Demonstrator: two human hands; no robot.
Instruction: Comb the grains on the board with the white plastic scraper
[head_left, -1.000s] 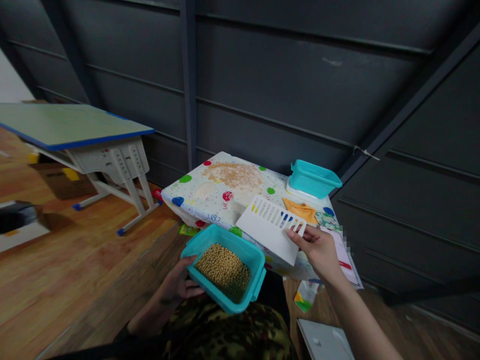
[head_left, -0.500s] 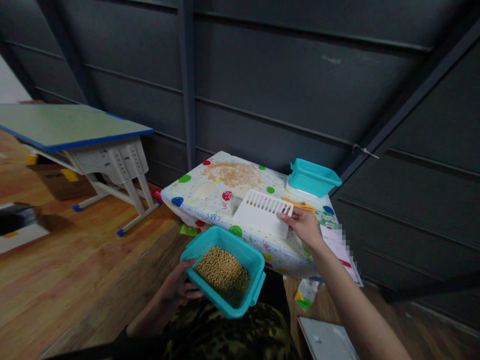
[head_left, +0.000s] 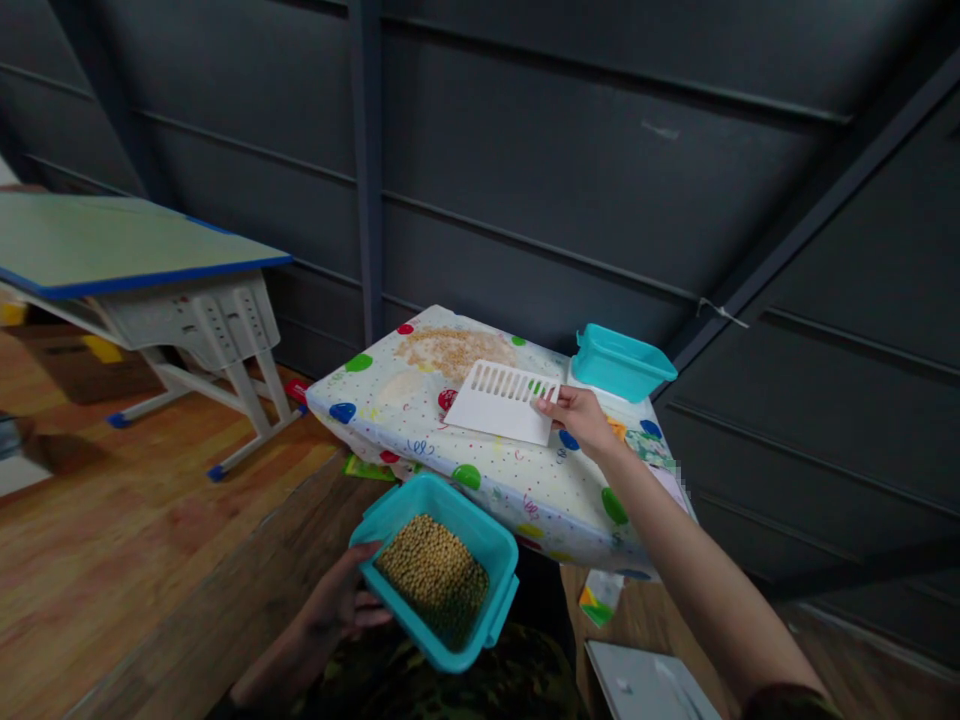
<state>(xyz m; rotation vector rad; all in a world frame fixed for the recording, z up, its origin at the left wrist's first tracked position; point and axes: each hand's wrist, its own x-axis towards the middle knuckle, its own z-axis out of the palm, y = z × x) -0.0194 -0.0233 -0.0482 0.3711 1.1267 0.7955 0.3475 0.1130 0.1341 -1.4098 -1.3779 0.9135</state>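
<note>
My left hand (head_left: 349, 597) grips the left side of a turquoise plastic bin (head_left: 491, 545), thumb over its rim, just in front of the table. Soybeans (head_left: 431, 570) lie inside it, with darker green ones toward the near end. Out over the table, my right hand (head_left: 574, 412) pinches the right edge of a white slotted plastic board (head_left: 499, 415), its row of slots on the far side. Beyond the board, a patch of tan grains (head_left: 442, 350) is spread on the tablecloth, with a pale powdery patch (head_left: 403, 388) nearer me.
A second turquoise bin (head_left: 626, 365) stands at the table's back right corner. The table (head_left: 480, 477) wears a balloon-print cloth and stands against a dark panelled wall (head_left: 525, 150). To the left is a green-topped desk (head_left: 127, 235). A bag (head_left: 601, 597) and a grey-white panel (head_left: 645, 680) lie on the floor.
My right hand has moved the white slotted board left and farther over the table, toward the grains. The bin in my left hand sits slightly lower and farther left in view.
</note>
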